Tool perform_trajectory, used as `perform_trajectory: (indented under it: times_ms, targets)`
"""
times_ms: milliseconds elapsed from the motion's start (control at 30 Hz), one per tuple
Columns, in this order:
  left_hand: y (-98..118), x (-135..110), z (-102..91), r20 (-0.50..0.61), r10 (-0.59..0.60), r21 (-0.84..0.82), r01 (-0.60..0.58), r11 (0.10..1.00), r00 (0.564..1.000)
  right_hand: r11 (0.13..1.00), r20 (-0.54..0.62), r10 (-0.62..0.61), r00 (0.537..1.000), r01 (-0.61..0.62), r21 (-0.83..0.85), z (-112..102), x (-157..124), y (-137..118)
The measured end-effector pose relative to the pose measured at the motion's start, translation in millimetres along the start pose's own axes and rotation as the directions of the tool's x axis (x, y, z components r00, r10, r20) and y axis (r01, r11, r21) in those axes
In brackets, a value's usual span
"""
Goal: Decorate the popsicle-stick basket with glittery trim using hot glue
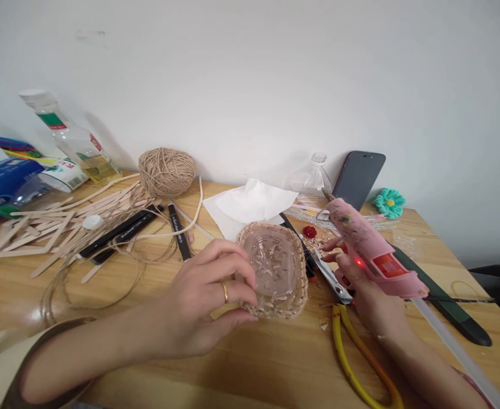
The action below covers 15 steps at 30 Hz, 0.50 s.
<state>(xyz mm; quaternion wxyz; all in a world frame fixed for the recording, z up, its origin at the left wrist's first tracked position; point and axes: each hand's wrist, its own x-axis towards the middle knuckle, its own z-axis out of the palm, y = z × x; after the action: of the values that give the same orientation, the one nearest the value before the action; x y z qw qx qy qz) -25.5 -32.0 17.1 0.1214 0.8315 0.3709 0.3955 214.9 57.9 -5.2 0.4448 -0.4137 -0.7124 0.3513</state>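
My left hand (203,298) is closed on a small clear plastic dish wrapped in jute cord (273,270), tilting it up off the wooden table (148,352). A gold ring sits on one finger. My right hand (367,295) grips a pink hot glue gun (371,250) just right of the dish, its nozzle pointing up and away toward the wall and a red light glowing on its side. A clear glue stick (454,346) juts from the gun's rear.
Yellow-handled scissors (352,352) lie by my right wrist. A ball of jute twine (167,170), loose wooden sticks (49,233), black markers (122,230), white paper (250,204), bottles (73,139), a phone (358,176) leaning on the wall and a teal crochet flower (389,201) lie about.
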Motion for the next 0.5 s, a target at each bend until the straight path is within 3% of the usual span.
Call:
perform_trajectory:
  times_ms: [167, 367, 500]
  targets:
    - [4.9, 3.2, 3.4, -0.037, -0.009, -0.069, 0.007, 0.998, 0.999, 1.000, -0.014, 0.009, 1.000, -0.009, -0.017, 1.6, 0.3, -0.6]
    - [7.3, 3.9, 6.0, -0.019, -0.057, -0.013, 0.057, 0.998, 0.998, 1.000, 0.005, 0.008, 1.000, -0.008, -0.013, 0.9, 1.9, -0.6]
    - [4.1, -1.9, 4.9, 0.067, -0.094, 0.002, 0.094, 0.996, 0.993, 1.000, 0.008, 0.002, 1.000, -0.002, 0.005, 1.5, 2.4, -0.1]
